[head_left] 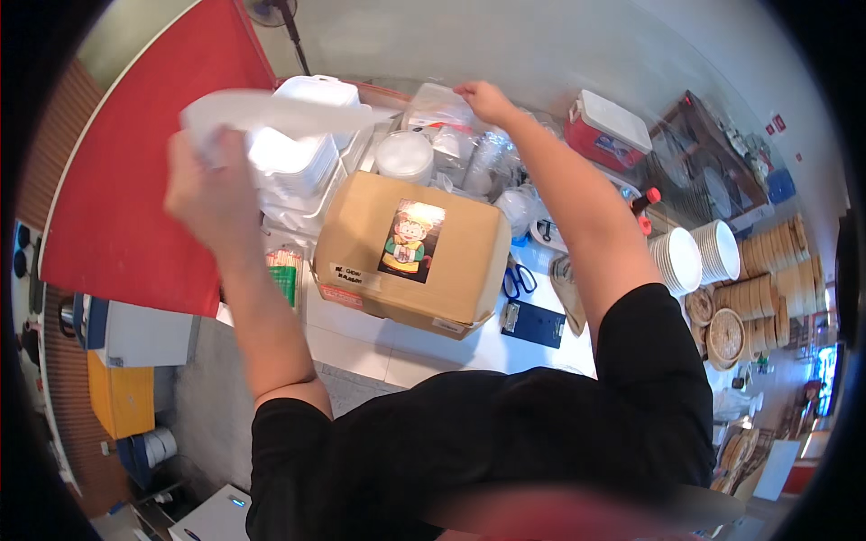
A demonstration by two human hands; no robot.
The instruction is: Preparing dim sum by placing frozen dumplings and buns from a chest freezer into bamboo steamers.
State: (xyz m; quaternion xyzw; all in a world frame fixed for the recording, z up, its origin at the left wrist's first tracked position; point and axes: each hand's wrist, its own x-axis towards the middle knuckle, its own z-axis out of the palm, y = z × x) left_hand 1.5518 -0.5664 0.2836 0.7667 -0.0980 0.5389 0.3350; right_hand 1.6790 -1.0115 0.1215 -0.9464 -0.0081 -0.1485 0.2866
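My left hand (207,189) is raised at the left, closed on a thin white sheet-like piece (280,112) that is smeared by motion. Its exact kind cannot be made out. The piece stretches rightward over stacked white foam boxes (290,162). At the back, my right hand (488,103) reaches out with its fingertips pinched at the upper edge of a clear plastic bag (437,101). Between my arms sits a closed cardboard box (356,216) with a cartoon picture on top. Round white lids (405,155) are stacked behind it.
Blue-handled scissors (519,279) and a dark clipboard (533,324) lie right of the box. A red and white cooler (609,131) stands at the back. White bowls (676,261) and bamboo steamers (726,339) are stacked at the right. A red panel (149,171) bounds the left.
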